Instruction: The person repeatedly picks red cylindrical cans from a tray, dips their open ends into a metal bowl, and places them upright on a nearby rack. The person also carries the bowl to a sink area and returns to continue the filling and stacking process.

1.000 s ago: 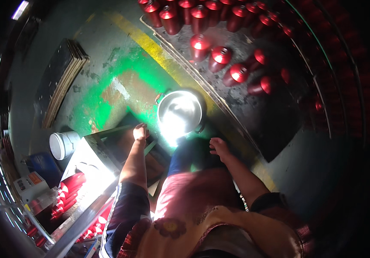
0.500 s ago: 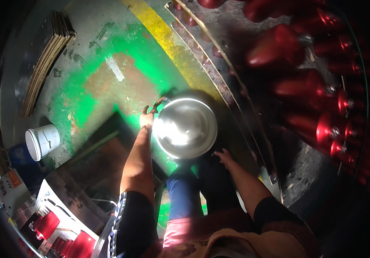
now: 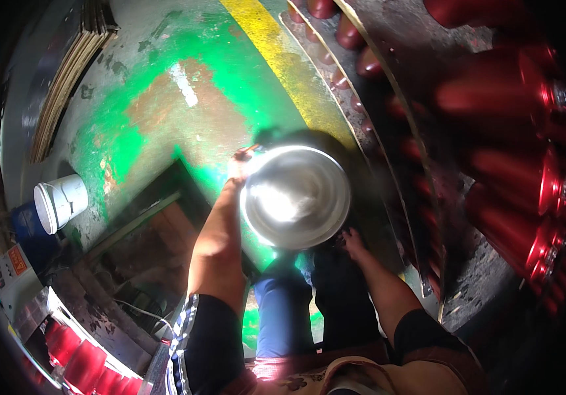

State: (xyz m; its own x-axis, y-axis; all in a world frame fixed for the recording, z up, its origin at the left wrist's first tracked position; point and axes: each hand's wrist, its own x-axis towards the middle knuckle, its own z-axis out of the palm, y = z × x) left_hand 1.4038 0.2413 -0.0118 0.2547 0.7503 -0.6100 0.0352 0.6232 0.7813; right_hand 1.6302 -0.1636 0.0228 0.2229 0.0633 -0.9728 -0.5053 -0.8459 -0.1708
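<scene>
A round, shiny metal basin (image 3: 296,220) is in front of my legs, its open top facing up and a bright light reflecting inside. My left hand (image 3: 239,166) grips its upper left rim, fingers closed there. At the lower right rim, my right hand (image 3: 354,243) has its fingers curled against the edge, partly in shadow. The basin's outside and underside are hidden from above.
Red glossy bell-shaped pieces (image 3: 493,158) fill racks on the right, behind a thin board edge (image 3: 405,99). A white lidded bucket (image 3: 66,201) stands at the left, below stacked flat sheets (image 3: 66,92). A yellow stripe (image 3: 276,52) crosses the green-stained floor.
The basin has shifted slightly right and looks larger, nearer to me. My right hand, apart from it before, now meets its rim. My left hand has moved slightly right with it.
</scene>
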